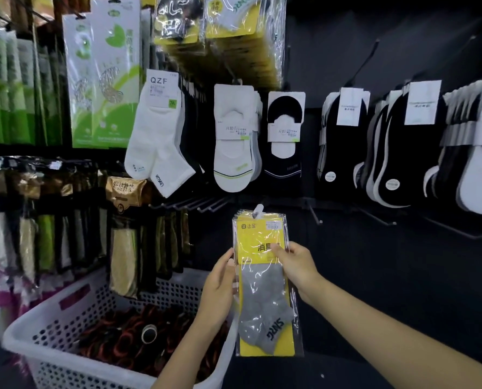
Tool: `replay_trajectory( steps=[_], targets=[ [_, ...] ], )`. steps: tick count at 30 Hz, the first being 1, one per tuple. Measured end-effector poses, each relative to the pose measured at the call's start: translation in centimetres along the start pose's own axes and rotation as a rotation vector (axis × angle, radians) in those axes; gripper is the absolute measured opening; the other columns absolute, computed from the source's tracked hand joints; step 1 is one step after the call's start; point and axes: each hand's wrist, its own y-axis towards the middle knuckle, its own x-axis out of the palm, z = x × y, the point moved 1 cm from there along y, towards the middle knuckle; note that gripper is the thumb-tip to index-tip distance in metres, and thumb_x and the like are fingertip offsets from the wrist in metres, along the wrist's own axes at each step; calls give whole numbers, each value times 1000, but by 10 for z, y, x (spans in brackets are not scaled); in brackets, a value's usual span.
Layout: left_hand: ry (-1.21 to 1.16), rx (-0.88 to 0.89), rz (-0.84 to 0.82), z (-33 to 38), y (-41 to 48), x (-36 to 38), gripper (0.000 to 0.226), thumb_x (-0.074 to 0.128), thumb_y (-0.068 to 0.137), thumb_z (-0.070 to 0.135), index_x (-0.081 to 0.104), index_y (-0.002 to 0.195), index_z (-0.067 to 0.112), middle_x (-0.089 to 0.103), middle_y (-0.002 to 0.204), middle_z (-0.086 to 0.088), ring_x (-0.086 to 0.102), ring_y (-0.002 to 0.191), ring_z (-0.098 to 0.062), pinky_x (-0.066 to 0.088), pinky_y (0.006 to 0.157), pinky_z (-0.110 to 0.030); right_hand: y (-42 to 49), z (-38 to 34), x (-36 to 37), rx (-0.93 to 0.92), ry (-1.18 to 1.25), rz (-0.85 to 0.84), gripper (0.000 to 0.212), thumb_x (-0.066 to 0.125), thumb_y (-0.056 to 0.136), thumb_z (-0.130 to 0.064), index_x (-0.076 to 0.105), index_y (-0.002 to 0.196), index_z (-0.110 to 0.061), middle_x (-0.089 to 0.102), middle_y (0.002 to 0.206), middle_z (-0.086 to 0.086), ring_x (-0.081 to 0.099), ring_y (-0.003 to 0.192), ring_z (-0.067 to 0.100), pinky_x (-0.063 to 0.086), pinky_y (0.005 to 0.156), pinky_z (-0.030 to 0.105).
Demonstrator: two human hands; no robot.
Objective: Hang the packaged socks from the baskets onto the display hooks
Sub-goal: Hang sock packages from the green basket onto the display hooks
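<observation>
Packaged socks are held upright in mid-air in front of the display wall, just below the hung rows and right of the basket. It looks like a thin stack of packs rather than one.

Display wall: dark panel. Upper hooks are loaded with white and black socks, and the lower hooks stand bare, presumably the target row.

Basket: white, perforated, at lower left. It holds dark bundles with red-orange trim, and I cannot tell what they are.

Pack: yellow card, grey sock, clear sleeve. It faces the person, probably so the hanging end can be lined up.

Left hand: curled round the pack's left edge at mid-height, steadying it. The fingers go behind the pack and are not visible.

Right hand: thumb pressed on the card's front, right side, pinching the pack — remaining fingers are hidden behind it.

Hanger tab: white, at the top and kept free of both hands. It is near the bare hooks but not on one yet, so hanging is still to come.
</observation>
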Motion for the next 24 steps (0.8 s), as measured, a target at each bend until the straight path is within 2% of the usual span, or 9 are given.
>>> replay_trajectory(
  steps=[2,4,6,8,12,15,17,21,24],
  targets=[
    [-11,-24,-9,-6,6,0,40,39,93,43,41,132,37,67,114,19,63,104,1,52,84,-21,8,4,5,14,14,4,13,57,95,-22,66,92,-14,69,87,0,62,72,8,46,58,17],
    [-8,-40,-43,-12,14,2,53,41,90,46,35,141,32,52,138,11,50,125,-4,42,106,-35,19,10,9,35,41,34,13,58,94,-22,66,89,-14,68,83,0,62,70,8,45,54,14],
    [14,-32,-78,-18,22,4,55,40,93,42,29,145,31,41,146,10,42,130,-1,34,112,-36,28,18,11,59,60,49,14,59,94,-23,67,88,-13,69,83,0,63,72,9,47,53,13],
    [65,-22,-106,-27,33,6,55,39,95,39,21,147,33,36,146,15,40,124,9,33,110,-26,39,27,12,76,76,42,17,60,93,-25,69,93,-11,71,89,4,67,79,14,52,63,20],
    [140,-2,-110,-56,67,11,57,34,93,48,12,146,43,26,147,22,25,136,2,25,116,-33,70,47,13,60,94,51,18,65,88,-31,69,87,-14,73,93,7,69,89,21,56,85,37],
    [148,23,-110,-72,97,17,54,32,90,50,8,139,49,22,145,25,21,133,7,23,111,-22,101,59,15,63,94,72,21,66,87,-33,70,86,-13,73,94,9,68,93,24,53,91,42],
    [124,35,-96,-81,118,22,54,31,91,48,11,141,46,21,149,22,19,135,6,21,111,-20,123,67,15,87,104,91,27,66,87,-36,69,83,-9,73,95,10,67,93,25,52,92,40],
    [143,11,-44,-100,156,29,55,32,95,45,17,148,37,20,155,13,22,136,0,24,110,-22,158,77,15,135,122,108,32,67,86,-37,65,79,-6,66,88,15,60,81,25,47,73,35],
    [128,-32,-47,-108,170,34,54,33,97,46,16,147,40,24,153,13,30,130,-1,29,101,-20,170,82,12,178,147,84,31,65,89,-33,67,92,-2,70,92,11,64,82,23,50,67,28]
  ],
)
